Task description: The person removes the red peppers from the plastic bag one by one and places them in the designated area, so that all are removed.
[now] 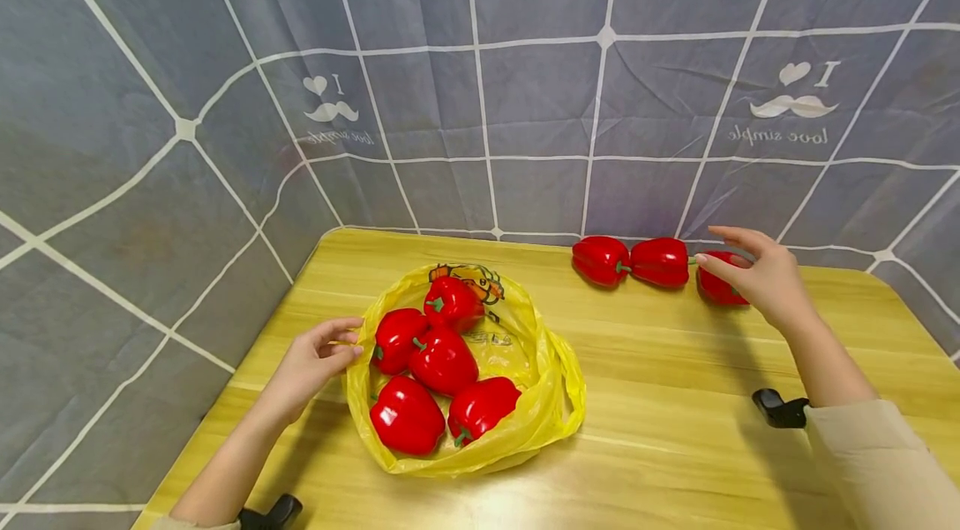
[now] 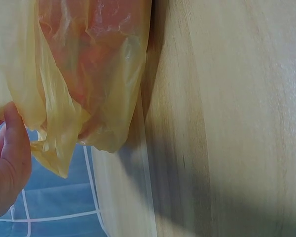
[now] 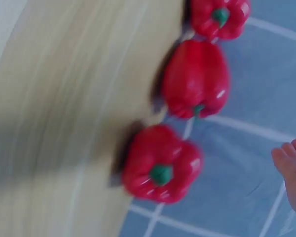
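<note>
A yellow plastic bag [image 1: 555, 380] stands with its mouth wide on the wooden table, several red bell peppers [image 1: 444, 361] inside. My left hand [image 1: 311, 363] pinches the bag's left rim between thumb and fingers; the left wrist view shows the thin plastic [image 2: 64, 113] at the fingertips. On the right, my right hand [image 1: 765, 276] hovers by the rightmost loose bell pepper [image 1: 722, 278], thumb and fingers spread apart and holding nothing. In the right wrist view that hand's fingers [image 3: 291, 160] are apart from the nearest pepper [image 3: 162, 165].
Two more loose bell peppers, a left one [image 1: 600, 262] and a middle one [image 1: 660, 262], lie in a row along the table's back edge. A grey curtain [image 1: 540, 105] with white grid lines hangs behind and to the left of the wooden table [image 1: 645, 430].
</note>
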A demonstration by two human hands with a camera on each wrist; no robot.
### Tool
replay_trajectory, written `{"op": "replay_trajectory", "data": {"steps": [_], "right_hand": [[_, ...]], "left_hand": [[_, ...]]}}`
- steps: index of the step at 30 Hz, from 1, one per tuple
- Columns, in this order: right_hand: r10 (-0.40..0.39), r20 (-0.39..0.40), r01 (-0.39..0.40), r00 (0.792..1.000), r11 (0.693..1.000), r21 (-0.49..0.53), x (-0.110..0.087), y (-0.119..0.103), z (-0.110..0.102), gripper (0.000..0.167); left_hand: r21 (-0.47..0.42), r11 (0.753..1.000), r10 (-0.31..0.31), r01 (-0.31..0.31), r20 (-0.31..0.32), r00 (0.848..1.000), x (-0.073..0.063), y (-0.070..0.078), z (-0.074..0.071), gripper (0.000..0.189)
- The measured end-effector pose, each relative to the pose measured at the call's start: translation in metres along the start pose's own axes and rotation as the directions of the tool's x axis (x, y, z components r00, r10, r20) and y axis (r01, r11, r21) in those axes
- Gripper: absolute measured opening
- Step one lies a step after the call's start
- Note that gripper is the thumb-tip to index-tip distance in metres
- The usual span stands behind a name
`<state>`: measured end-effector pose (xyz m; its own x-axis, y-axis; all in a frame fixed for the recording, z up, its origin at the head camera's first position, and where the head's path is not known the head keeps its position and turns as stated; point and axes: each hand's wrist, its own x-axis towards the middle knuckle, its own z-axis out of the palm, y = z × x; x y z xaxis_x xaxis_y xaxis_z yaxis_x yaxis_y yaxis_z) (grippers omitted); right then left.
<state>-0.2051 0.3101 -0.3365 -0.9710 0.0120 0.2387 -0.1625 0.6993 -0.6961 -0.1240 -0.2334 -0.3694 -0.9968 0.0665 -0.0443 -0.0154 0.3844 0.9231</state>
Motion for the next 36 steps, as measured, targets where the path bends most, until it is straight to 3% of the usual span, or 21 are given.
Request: {"op": "replay_trajectory", "data": {"steps": [6,10,13,17,24,26,32,34,36], "right_hand": [[-0.134,0.069,0.127,0.989,0.987,0.1,-0.01,-0.038,0.017,0.048],[-0.245,0.122,0.221,0.962,0.957,0.187,-0.016,-0.061,0.036,0.045],[-0.349,0.169,0.303,0.922,0.92,0.249,-0.022,-0.076,0.051,0.045],[-0.43,0.229,0.35,0.873,0.88,0.32,-0.03,-0.096,0.073,0.046],[-0.502,0.352,0.319,0.79,0.827,0.464,-0.039,-0.127,0.116,0.041],[-0.532,0.382,0.339,0.756,0.817,0.467,-0.042,-0.135,0.126,0.04],[-0.629,0.466,0.453,0.622,0.775,0.442,-0.051,-0.147,0.15,0.039],[-0.639,0.487,0.454,0.595,0.767,0.453,-0.054,-0.149,0.155,0.04],[-0.637,0.506,0.443,0.581,0.769,0.461,-0.056,-0.15,0.159,0.04]], "left_hand": [[0.005,1.0,-0.006,0.006,-0.002,1.0,-0.001,0.001,0.0,0.041],[0.004,1.0,-0.013,0.013,-0.001,1.0,-0.001,0.001,0.0,0.041],[0.002,1.0,-0.014,0.014,-0.002,1.0,-0.001,0.001,0.0,0.041],[0.001,1.0,-0.013,0.013,-0.001,1.0,-0.001,0.001,0.0,0.041],[0.002,1.0,0.0,0.0,0.003,1.0,-0.001,0.002,-0.001,0.041],[-0.003,1.0,0.003,-0.003,0.003,1.0,-0.001,0.002,-0.001,0.041],[-0.007,1.0,0.0,0.0,-0.003,1.0,-0.001,0.001,-0.001,0.041],[-0.006,1.0,-0.001,0.001,-0.004,1.0,-0.001,0.001,0.0,0.04],[-0.006,1.0,-0.001,0.001,-0.004,1.0,-0.002,0.001,0.0,0.04]]}}
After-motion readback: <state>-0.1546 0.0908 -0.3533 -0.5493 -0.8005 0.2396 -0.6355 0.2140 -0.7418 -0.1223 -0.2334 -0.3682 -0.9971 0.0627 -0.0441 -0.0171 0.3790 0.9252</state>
